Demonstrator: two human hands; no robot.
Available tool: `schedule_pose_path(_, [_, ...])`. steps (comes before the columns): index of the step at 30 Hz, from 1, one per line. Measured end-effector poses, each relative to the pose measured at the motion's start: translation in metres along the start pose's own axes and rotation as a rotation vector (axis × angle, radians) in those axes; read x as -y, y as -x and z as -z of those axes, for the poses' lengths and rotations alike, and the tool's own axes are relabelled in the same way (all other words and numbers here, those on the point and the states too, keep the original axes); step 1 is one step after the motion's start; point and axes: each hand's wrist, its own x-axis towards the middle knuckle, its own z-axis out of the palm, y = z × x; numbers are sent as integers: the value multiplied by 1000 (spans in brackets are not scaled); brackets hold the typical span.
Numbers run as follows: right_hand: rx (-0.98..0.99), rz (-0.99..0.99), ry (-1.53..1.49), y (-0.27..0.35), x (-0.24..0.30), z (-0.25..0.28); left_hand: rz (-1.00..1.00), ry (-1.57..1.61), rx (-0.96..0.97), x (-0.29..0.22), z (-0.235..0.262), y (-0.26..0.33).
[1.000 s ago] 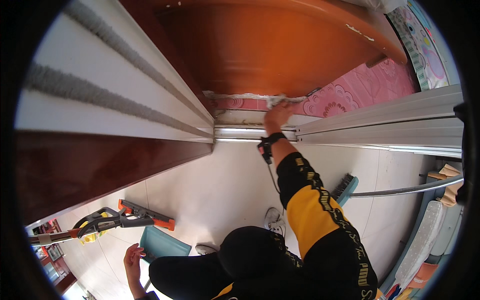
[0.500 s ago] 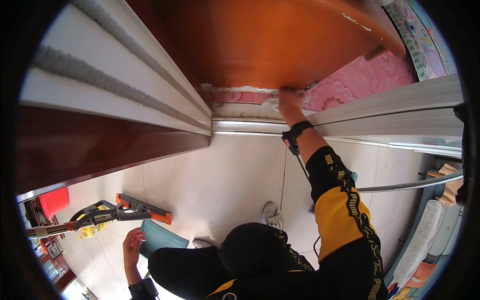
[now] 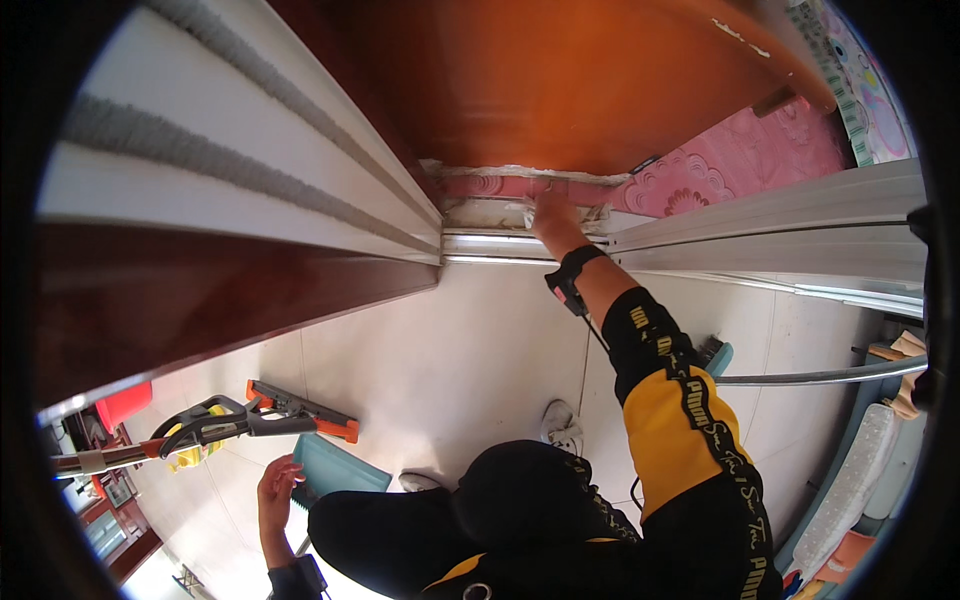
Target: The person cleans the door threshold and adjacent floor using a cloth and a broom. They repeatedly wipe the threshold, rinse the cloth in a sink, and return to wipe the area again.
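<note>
My right hand reaches down to the sliding-door sill, between the pink patterned floor mat and the metal tracks. Its fingers are closed on a crumpled white cloth or tissue, mostly hidden under the hand and blurred. Just beyond stands an orange-brown wooden panel, its lower edge rough and whitish. My left hand hangs at the lower left, loosely curled with fingers apart and nothing in it. Close by lies a teal dustpan.
A grey-and-orange floor-cleaning tool lies left of the dustpan. White door panels with grey brush strips rise at the left, and a white frame runs right. A teal broom head with a metal handle sits right of my forearm.
My right hand has slid left along the sill with the white cloth or tissue, away from the wooden panel's edge. The view has shifted slightly; my left hand stays by the dustpan.
</note>
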Motion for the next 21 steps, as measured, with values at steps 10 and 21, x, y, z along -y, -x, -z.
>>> schedule_pose_path(10, [105, 318, -177, 8, 71, 6, -12, 4, 19, -13, -6, 11])
schedule_pose_path(21, [-666, 566, -180, -12, 97, -34, 26, 24, -6, -4, -2, 26])
